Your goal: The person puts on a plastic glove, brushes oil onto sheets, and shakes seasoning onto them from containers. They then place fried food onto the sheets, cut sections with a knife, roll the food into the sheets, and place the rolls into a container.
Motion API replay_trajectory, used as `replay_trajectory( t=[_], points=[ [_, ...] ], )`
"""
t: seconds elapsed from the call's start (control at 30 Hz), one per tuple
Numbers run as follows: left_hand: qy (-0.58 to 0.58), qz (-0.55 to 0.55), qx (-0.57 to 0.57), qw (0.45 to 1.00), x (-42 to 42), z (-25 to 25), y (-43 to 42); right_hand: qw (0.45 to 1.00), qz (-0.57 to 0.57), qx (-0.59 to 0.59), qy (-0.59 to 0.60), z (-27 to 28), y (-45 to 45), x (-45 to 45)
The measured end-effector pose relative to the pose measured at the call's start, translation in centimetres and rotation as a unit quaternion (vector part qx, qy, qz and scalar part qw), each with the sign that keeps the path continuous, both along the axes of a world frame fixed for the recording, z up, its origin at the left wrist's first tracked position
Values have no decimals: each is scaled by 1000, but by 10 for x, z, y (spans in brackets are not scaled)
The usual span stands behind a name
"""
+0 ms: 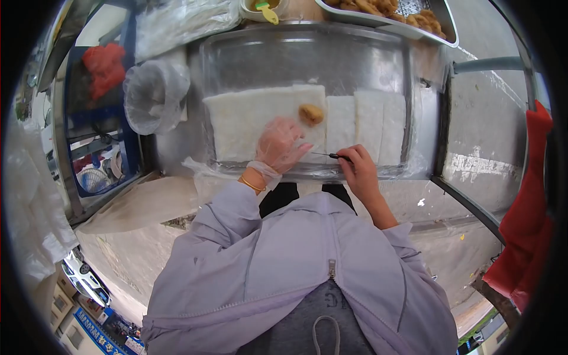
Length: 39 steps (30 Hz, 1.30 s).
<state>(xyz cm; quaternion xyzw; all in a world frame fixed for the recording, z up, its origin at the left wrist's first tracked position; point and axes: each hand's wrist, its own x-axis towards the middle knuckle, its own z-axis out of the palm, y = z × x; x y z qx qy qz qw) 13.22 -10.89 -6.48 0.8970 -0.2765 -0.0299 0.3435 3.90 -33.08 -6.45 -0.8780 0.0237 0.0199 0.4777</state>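
Note:
White flat sheets [248, 115] lie across a metal tray [260, 56], the right part divided into several strips. My left hand [280, 145], in a clear plastic glove, rests on the large sheet with its fingers drawn together; whether anything is under them is hidden. Just above it, a small golden-brown fried piece [310, 115] sits near the sheet's right edge. At the tray's near edge, my right hand [358, 168] pinches a thin tool with a black handle [338, 157]. Its narrow tip points left toward my left fingertips.
Fried pieces fill a metal tray [390, 22] at the back right. A bowl with a yellow-green brush [266, 10] stands at the back, beside plastic bags [183, 23]. A bag-lined container [155, 97] is left of the tray. Red cloth [526, 207] hangs at the right.

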Motion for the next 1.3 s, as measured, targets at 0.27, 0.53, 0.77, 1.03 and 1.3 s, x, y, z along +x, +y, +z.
replay_trajectory(
  t=[0.27, 0.53, 0.77, 1.03, 1.3],
  points=[
    [-46, -56, -56, 996, 57, 15, -26, 991, -128, 8, -23, 21, -32, 29],
    [-141, -124, 73, 980, 71, -2, -26, 983, -57, -164, -67, 28, -19, 62],
    [203, -65, 2, 977, 71, -10, -36, 985, -115, -102, -81, 32, -22, 67],
    [-48, -110, 188, 975, 91, 13, -41, 977, -79, -179, -87, 28, -23, 79],
    [15, -64, 274, 959, 97, -11, -51, 979, -131, -148, -47, 16, -48, 43]
  ],
)
